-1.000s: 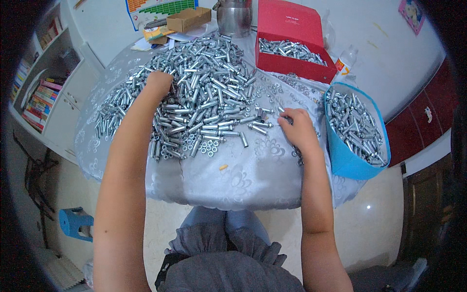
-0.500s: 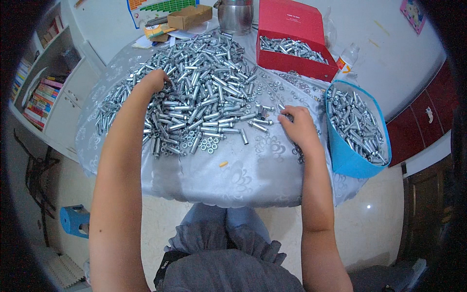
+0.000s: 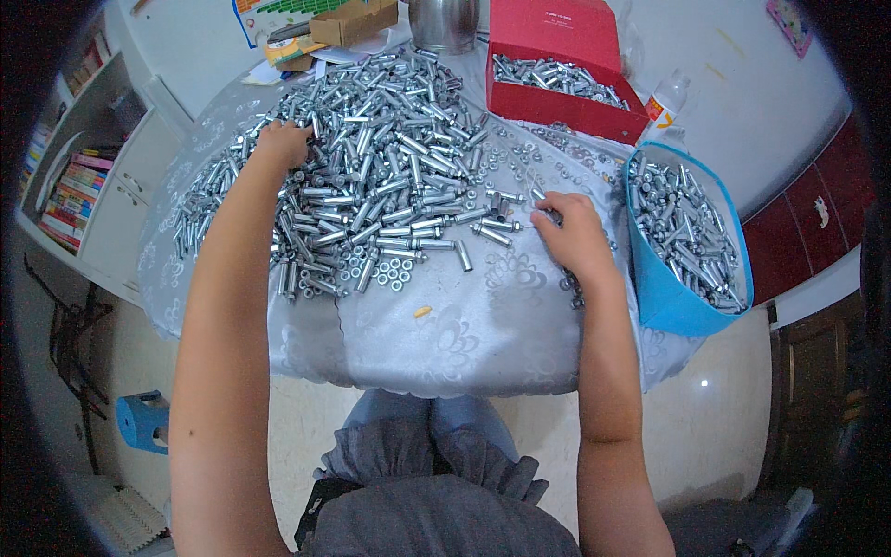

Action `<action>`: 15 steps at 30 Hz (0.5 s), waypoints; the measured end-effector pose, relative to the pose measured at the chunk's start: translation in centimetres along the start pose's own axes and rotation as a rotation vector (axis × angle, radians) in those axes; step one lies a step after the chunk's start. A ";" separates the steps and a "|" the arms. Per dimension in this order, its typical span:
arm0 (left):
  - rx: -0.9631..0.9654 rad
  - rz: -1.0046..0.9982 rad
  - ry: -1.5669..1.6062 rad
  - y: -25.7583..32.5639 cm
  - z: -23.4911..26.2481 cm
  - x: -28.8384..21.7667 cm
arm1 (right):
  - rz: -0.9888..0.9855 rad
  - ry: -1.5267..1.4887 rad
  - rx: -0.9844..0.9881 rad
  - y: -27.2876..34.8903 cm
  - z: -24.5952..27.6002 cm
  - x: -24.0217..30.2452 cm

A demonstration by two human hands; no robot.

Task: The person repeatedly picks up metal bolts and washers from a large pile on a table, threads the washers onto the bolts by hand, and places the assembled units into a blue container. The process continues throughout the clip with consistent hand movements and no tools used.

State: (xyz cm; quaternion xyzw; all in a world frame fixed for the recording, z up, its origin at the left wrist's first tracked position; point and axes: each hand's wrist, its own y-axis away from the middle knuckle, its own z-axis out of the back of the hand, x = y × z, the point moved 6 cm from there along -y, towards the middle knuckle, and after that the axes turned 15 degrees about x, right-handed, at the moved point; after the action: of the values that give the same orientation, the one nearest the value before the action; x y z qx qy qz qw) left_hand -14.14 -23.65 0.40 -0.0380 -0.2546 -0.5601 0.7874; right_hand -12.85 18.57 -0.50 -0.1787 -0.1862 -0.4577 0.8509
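A large heap of silver expansion bolts [image 3: 380, 158] covers much of the table. At its left side is my left hand [image 3: 284, 146], fingers curled, with one bolt standing upright at the fingertips; it appears pinched, though other bolts crowd round it. My right hand [image 3: 573, 230] is right of the heap, low over the cloth, thumb and fingers closed on a small silver bolt, part of which shows at the fingertips. A few bolts [image 3: 497, 227] lie just left of that hand. Loose nuts [image 3: 394, 272] are gathered at the heap's near edge.
A red box [image 3: 566, 107] of metal parts stands at the back right, near a plastic bottle [image 3: 666, 100]. To the right is a blue fabric bin [image 3: 691, 316] full of bolts. A steel pot [image 3: 444, 23] and a cardboard box [image 3: 355, 20] stand at the back.
My left hand has shifted slightly up and left at the heap, and an upright bolt now shows at its fingertips. My right hand stays in nearly the same place. The whole view has tilted slightly.
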 end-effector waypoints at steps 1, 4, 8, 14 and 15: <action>0.038 0.000 0.013 0.1 0.3 -0.2 | -0.005 -0.002 -0.002 0.0 0.0 -0.1; 0.095 0.020 0.021 1.2 2.0 -1.5 | -0.022 -0.007 -0.006 0.1 0.0 -0.3; -0.043 0.066 0.031 1.3 2.5 -1.9 | -0.022 -0.011 0.003 0.0 0.0 -0.3; -0.195 0.092 -0.330 -1.0 1.5 -4.6 | -0.022 0.000 0.023 0.0 0.1 0.0; -0.167 0.118 -0.334 -1.1 1.6 -4.9 | -0.019 -0.002 0.022 0.0 0.2 0.0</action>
State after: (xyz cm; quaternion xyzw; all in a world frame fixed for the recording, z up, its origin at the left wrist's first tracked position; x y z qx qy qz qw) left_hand -16.91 -19.32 -0.64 -0.2105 -0.3316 -0.5179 0.7599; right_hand -12.91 18.65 -0.34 -0.1683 -0.1938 -0.4634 0.8482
